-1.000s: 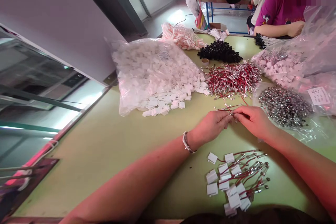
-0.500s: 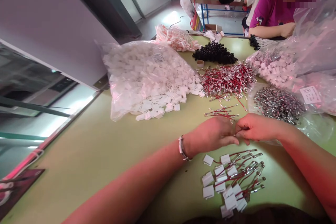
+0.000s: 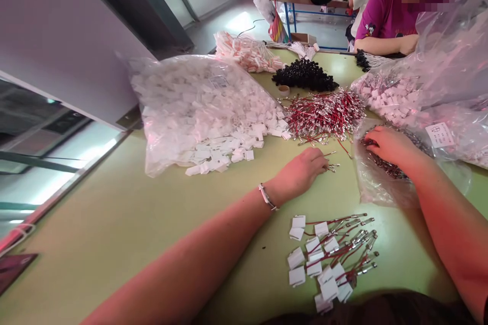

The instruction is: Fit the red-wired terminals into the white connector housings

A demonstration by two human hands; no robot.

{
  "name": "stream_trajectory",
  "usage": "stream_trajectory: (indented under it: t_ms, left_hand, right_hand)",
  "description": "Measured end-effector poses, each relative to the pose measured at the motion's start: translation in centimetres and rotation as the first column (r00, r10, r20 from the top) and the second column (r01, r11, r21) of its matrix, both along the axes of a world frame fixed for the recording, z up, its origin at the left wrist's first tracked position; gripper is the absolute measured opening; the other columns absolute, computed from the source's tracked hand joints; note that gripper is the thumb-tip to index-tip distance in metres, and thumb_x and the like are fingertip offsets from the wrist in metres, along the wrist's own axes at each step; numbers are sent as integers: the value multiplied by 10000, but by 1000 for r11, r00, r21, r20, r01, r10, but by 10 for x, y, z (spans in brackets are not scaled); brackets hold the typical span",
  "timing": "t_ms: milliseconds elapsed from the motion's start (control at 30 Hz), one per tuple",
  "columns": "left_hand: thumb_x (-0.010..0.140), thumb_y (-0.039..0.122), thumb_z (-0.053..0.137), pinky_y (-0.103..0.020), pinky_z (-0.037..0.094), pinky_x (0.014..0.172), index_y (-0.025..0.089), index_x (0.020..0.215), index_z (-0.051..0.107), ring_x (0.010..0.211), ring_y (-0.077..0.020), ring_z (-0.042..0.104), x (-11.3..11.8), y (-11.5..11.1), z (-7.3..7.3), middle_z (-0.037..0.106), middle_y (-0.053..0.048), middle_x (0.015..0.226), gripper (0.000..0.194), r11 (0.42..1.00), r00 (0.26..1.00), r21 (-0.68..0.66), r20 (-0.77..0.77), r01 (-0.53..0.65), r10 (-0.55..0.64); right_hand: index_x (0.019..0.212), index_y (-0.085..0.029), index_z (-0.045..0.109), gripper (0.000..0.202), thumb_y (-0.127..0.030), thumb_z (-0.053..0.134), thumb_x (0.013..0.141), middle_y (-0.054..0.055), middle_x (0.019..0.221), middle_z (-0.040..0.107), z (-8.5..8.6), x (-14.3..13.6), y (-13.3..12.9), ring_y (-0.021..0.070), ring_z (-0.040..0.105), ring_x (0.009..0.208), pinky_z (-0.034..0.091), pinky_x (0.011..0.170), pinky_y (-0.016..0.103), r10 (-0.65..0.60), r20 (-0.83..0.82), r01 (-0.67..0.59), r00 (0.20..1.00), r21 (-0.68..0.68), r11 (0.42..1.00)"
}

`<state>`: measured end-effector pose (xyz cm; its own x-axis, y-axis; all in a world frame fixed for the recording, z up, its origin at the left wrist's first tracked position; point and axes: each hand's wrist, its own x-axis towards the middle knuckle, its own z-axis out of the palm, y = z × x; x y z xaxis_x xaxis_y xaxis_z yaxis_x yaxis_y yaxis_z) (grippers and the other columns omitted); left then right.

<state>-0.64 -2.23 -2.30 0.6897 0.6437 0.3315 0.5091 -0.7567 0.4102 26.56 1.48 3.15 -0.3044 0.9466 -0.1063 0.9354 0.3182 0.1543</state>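
Observation:
My left hand (image 3: 301, 172), with a bracelet at the wrist, is closed over a few short red wires (image 3: 332, 166) with metal ends; its fingertips are partly hidden, so its hold on them is unclear. My right hand (image 3: 389, 146) reaches into the open plastic bag (image 3: 368, 190) of small metal parts (image 3: 389, 168), its fingers bent among them. What those fingers pinch, if anything, is too small to make out. Nearest me lie several white connectors (image 3: 297, 277) attached to red wires with metal ends. Behind my hands is a heap of red wires (image 3: 328, 114).
A large bag of white connectors (image 3: 198, 106) spills onto the table (image 3: 152, 223) at the left. Black parts (image 3: 305, 76) and pink-white bundles (image 3: 247, 53) lie farther back. Bags stand at the right, near a person in a purple shirt (image 3: 385, 10).
My hands have parted. The right moved up and right into the bag; the left moved back to the loose wires. Another white connector with a wire lies at the top of the group near me.

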Motion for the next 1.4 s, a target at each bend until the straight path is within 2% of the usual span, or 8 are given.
stream_trajectory:
  t_ms: [167,300,467,567,700,1167,1300,1400]
  left_hand:
    - [923,187,448,-341,468,866,173,892,547,981,-172,570,-8,-4,18,612,-86,1027,105,977,885,-206,444,-50,140]
    - [911,219,468,-262,473,655,176,905,524,751,-125,583,-13,-7,28,664,-61,894,71,884,773,-466,549,-33,318]
    - [848,283,570,-218,428,556,177,876,558,611,-95,520,-10,-8,28,579,11,678,110,840,652,-540,616,-58,441]
    - [809,301,604,-210,393,501,163,847,634,541,-84,474,-5,-11,26,564,23,619,146,784,701,-608,505,-126,504]
    - [806,324,604,-220,435,532,151,783,695,557,-96,528,1,-19,23,647,-4,643,197,711,787,-687,351,-152,507]
    - [835,283,571,-202,400,516,145,735,667,531,-80,492,1,-20,20,615,13,604,196,759,835,-627,314,-174,451]
    - [843,241,564,-191,413,516,150,694,648,527,-79,503,-1,-22,17,610,23,590,194,831,870,-519,296,-201,395]
    - [882,238,527,-218,477,603,161,754,664,608,-106,579,-3,-23,12,660,-4,669,202,932,919,-292,260,-217,296]
  right_hand:
    - [901,-214,688,200,-197,499,838,59,932,639,1,-15,-10,193,591,743,307,551,289,100,91,-94,991,-62,994]
    - [843,-219,693,193,-219,500,838,51,880,625,7,-19,-15,181,571,704,285,526,284,140,63,-132,988,-109,985]
    - [906,-197,684,218,-244,474,866,79,838,634,12,-27,-21,185,559,676,298,539,294,91,-109,-87,990,40,995]
    - [964,-189,658,231,-256,446,898,47,722,651,9,-46,-33,160,541,595,327,556,288,55,-355,-49,933,26,998]
    - [933,-197,663,196,-273,486,897,20,783,694,-4,-76,-51,127,572,634,389,612,257,81,-685,-136,724,-27,990]
    - [897,-196,692,228,-252,471,894,35,781,689,-12,-82,-56,132,571,668,395,633,262,169,-715,-195,679,46,980]
    - [815,-183,680,217,-233,477,873,21,707,653,-8,-81,-56,120,529,628,367,612,251,208,-690,-273,694,15,962]
    - [746,-179,660,208,-240,496,858,-11,610,587,-3,-78,-56,100,459,558,331,568,240,137,-680,-276,720,-99,956]
